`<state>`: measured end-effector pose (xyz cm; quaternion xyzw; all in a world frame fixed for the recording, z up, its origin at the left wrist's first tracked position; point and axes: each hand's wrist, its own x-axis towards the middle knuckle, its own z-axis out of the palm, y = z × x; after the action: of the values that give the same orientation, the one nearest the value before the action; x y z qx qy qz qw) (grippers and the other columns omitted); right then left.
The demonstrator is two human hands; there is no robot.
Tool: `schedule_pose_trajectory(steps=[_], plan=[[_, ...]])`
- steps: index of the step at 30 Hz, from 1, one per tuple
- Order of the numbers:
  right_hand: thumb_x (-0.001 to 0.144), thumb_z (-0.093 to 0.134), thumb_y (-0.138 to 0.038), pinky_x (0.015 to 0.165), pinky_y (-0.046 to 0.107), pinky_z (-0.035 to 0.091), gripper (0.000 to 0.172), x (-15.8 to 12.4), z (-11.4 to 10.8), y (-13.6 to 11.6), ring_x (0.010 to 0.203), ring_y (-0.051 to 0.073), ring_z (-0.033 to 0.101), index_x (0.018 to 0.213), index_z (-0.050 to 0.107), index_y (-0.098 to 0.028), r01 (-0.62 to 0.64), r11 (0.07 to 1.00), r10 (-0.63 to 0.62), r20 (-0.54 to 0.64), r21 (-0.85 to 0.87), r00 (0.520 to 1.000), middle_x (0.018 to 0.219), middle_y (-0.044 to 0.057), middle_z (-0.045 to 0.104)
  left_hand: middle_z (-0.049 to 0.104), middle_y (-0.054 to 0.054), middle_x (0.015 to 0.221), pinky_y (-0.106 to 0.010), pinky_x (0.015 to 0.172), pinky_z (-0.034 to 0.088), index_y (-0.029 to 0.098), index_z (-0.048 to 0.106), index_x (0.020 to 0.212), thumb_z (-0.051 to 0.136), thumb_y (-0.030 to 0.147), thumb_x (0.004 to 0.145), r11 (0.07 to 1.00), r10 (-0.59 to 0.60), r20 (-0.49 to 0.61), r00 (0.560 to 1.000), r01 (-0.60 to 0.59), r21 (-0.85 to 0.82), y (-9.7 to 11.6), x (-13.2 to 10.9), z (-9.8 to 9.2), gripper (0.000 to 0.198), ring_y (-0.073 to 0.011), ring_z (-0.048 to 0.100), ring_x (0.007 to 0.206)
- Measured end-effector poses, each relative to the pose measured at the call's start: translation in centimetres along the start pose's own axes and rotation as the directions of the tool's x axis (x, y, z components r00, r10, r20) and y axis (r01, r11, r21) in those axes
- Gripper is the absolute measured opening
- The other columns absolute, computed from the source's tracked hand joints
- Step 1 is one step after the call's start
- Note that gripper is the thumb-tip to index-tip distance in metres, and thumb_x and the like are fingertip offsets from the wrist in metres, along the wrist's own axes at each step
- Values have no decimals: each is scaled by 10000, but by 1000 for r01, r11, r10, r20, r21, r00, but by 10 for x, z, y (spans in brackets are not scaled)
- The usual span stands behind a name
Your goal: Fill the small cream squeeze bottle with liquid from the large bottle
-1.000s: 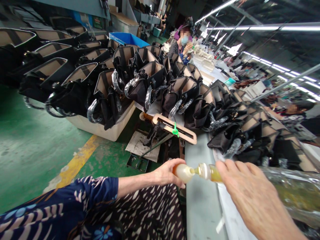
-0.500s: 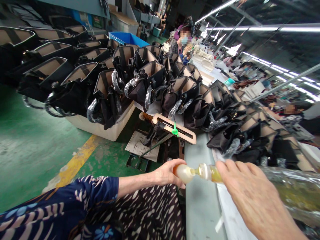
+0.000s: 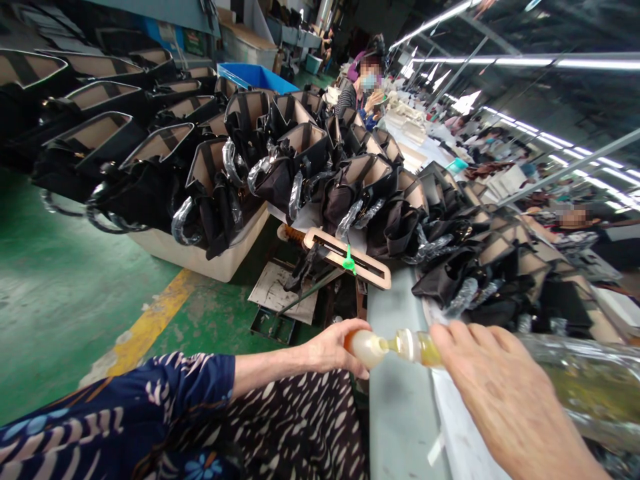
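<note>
My left hand [image 3: 331, 348] is closed round a small squeeze bottle [image 3: 369, 349] with a whitish shoulder and an orange-brown body, tilted so its mouth faces right. A large clear plastic bottle [image 3: 590, 387] with yellowish liquid inside lies almost level in my right hand [image 3: 500, 390], whose fingers wrap its neck. Yellow liquid runs from the large bottle's mouth to the opening of the small one. The two mouths are close together, above the edge of a pale grey-green bench [image 3: 400, 413]. Most of the small bottle's body is hidden by my left fingers.
Several black handbags [image 3: 350, 193] with plastic-wrapped handles fill the bench and a white bin [image 3: 200, 257]. A tan slotted strip [image 3: 320, 241] with a bright green piece [image 3: 349, 261] stands ahead of my hands. Across the bags sits a masked person [image 3: 357, 93] beside a blue bin [image 3: 255, 77].
Both bottles stay mouth to mouth with liquid still flowing between them. The view has shifted very slightly; my hands keep nearly the same place.
</note>
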<state>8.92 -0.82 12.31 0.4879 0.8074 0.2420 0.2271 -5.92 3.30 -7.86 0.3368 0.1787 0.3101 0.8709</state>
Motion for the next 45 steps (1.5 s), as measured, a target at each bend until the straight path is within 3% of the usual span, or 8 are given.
schedule_pose_trajectory(steps=[10, 18, 25, 37, 45], plan=[[523, 766, -57, 678, 403, 399, 352, 7, -5, -5, 689, 248, 480, 823, 619, -168, -30, 999, 30, -47, 11, 998, 753, 38, 549, 565, -33, 925, -285, 713, 446, 168, 563, 1082, 918, 170, 328, 1000, 0, 31, 1000, 0, 0, -3, 3, -3, 834, -170, 548, 802], [605, 700, -68, 707, 414, 379, 304, 2, 3, -1, 730, 258, 465, 868, 606, -188, -21, 1000, 20, 25, 8, 999, 798, 48, 533, 572, -39, 943, -276, 704, 448, 173, 562, 1087, 914, 152, 340, 1000, 3, 35, 999, -3, 3, -6, 5, -4, 826, -173, 554, 810], [664, 618, -65, 731, 409, 383, 264, 0, 3, 3, 764, 256, 478, 894, 576, -186, 17, 1000, -17, 15, 5, 1000, 839, 62, 544, 578, -48, 963, -292, 723, 460, 177, 562, 1092, 918, 146, 332, 1000, -5, 30, 1000, 4, 18, -8, 6, -4, 839, -185, 563, 824], [661, 617, -87, 719, 412, 371, 256, 0, 5, 2, 755, 260, 471, 892, 590, -193, 11, 1000, -10, 47, -4, 999, 829, 63, 538, 586, -44, 976, -304, 777, 459, 174, 561, 1093, 908, 131, 339, 1000, -14, 13, 1000, 14, 15, -8, 5, -1, 831, -187, 563, 865], [525, 729, -63, 682, 417, 387, 321, 1, -4, -4, 693, 254, 463, 809, 633, -179, -35, 999, 36, 15, -18, 999, 745, 45, 522, 580, -51, 972, -323, 775, 467, 164, 550, 1101, 910, 138, 341, 1000, -19, 10, 1000, 19, 14, -7, 4, 1, 841, -185, 561, 847]])
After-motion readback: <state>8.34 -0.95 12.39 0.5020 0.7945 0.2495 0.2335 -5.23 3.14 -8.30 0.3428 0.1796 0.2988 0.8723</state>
